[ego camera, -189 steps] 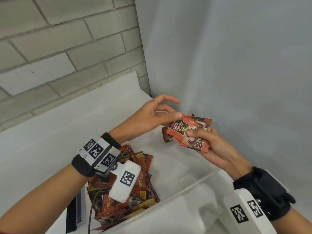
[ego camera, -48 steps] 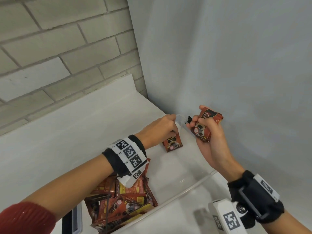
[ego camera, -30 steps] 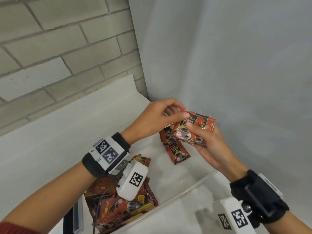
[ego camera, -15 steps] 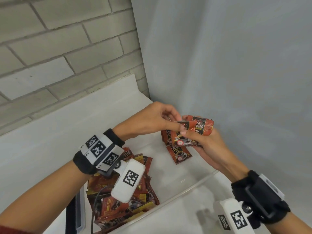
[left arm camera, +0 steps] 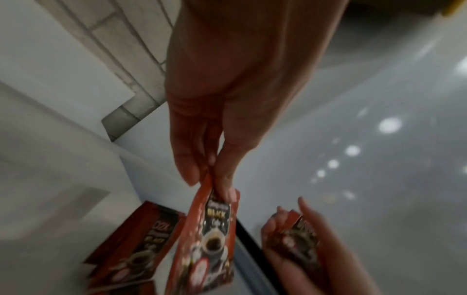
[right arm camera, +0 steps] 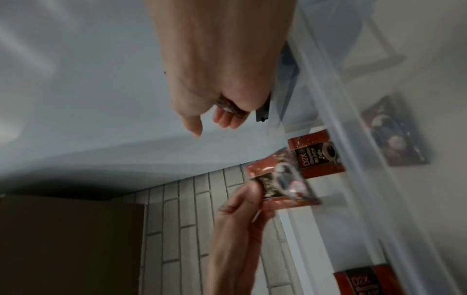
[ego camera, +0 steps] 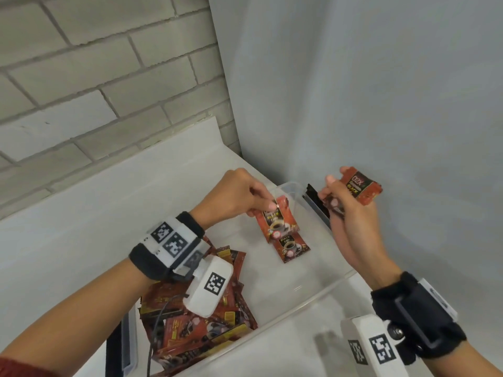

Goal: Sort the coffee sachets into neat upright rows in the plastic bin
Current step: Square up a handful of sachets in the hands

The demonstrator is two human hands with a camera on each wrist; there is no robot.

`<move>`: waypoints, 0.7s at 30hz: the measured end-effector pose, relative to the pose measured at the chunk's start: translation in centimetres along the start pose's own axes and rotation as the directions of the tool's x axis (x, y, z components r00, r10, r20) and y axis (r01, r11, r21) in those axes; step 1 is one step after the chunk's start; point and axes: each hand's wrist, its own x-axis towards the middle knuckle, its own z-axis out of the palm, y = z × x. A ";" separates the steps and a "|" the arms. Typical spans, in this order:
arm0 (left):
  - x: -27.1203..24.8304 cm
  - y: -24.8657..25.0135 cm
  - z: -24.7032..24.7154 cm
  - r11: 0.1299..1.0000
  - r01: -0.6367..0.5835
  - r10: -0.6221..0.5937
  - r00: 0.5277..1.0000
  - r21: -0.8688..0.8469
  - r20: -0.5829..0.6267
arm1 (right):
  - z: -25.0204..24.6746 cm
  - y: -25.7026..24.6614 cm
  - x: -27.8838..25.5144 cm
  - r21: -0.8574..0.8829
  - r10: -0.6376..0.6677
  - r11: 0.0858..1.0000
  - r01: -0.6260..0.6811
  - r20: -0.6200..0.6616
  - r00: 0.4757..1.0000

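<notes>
A single coffee sachet has been drawn away from the small stack of sachets since half a second ago, when both hands met over that stack. It is now pinched by its top edge between thumb and fingertips of the left hand and is hung upright low inside the clear plastic bin, at the far end, just above another sachet that is lying or leaning on the bin floor. The right hand is curled round the remaining stack, held up beside the bin's far right corner. The separation suggests that placement of one more sachet at the start of a row is in hand. A loose pile of sachets is left at the near left of the bin, so most of the sorting is judged still to be done.
</notes>
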 end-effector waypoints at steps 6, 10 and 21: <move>1.5 -0.9 5.2 0.963 -0.027 -0.014 0.989 0.267 0.149 | 0.3 0.0 -0.3 0.022 -0.001 1.000 0.001 0.017 1.000; 2.3 -1.4 7.7 0.930 -0.045 -0.013 0.988 0.365 0.157 | 0.1 -0.2 -0.4 0.037 0.001 0.999 -0.002 0.019 1.000; 1.6 -1.2 10.1 0.761 -0.109 -0.023 0.981 0.639 0.195 | 0.1 -0.3 -0.5 0.068 -0.007 0.998 0.005 0.031 0.999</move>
